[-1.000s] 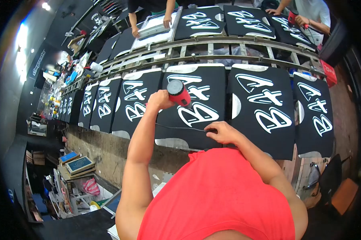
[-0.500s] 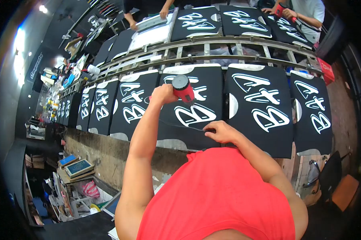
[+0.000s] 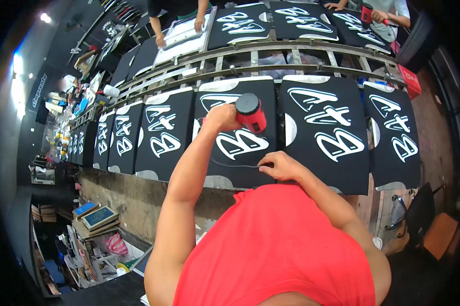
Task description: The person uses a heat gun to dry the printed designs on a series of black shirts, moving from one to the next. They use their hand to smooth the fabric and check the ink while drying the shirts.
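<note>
My left hand (image 3: 223,118) is closed around the handle of a red heat gun (image 3: 255,121) with a dark round rear cap. The heat gun hangs over a black shirt (image 3: 245,171) printed with large white outlined letters, and covers part of the print; its nozzle is hidden. A thin cord (image 3: 236,166) runs in a loop across the lower part of that shirt to my right hand (image 3: 282,166), which pinches it between thumb and fingers near the shirt's front edge.
More black printed shirts (image 3: 324,168) lie side by side to the left and right. Behind them runs a metal rail (image 3: 250,65). Across it, one person's hands (image 3: 199,23) work at a white screen frame (image 3: 181,46); another person holds a red heat gun (image 3: 366,14).
My left hand and the heat gun have moved right across the print, and the gun has turned. My right hand stays on the cord. The view has shifted slightly; the screen-frame worker's hands moved.
</note>
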Motion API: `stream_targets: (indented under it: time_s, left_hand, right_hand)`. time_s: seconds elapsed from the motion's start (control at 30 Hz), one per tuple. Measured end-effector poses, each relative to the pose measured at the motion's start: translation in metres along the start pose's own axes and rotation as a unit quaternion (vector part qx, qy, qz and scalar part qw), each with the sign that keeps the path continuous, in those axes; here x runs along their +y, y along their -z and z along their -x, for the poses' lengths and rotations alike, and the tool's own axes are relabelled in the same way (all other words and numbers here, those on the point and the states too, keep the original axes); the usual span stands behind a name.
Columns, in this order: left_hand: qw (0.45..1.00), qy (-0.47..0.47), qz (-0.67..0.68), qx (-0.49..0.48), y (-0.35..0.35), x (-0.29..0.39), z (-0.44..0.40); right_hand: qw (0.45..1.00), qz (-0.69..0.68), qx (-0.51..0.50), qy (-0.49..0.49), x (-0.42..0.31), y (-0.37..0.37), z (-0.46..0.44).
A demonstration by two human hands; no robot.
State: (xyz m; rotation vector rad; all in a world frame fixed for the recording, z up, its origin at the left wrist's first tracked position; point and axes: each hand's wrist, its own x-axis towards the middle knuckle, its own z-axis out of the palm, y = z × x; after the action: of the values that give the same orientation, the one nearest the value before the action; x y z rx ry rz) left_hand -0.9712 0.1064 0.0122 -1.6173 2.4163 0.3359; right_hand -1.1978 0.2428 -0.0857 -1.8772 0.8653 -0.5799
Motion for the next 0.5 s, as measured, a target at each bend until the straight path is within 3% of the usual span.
stream_targets:
  time_s: [0.07,0.13,0.4,0.5]
  left_hand:
    - [1.0,0.028,0.012,0.0,-0.005,0.008,-0.004]
    - [1.0,-0.012,0.006,-0.01,-0.011,0.01,-0.01]
    - [0.998,-0.005,-0.021,-0.052,-0.007,0.023,0.002]
    - [0.999,0.021,-0.026,0.01,-0.014,0.008,0.006]
  right_hand:
    - [1.0,0.0,0.0,-0.001,-0.001,0.0,0.003]
    - [1.0,0.003,0.001,-0.002,0.0,-0.001,0.006]
    - [1.0,-0.018,0.0,-0.011,-0.004,0.003,0.009]
    - [1.0,-0.012,-0.014,-0.022,-0.007,0.004,0.006]
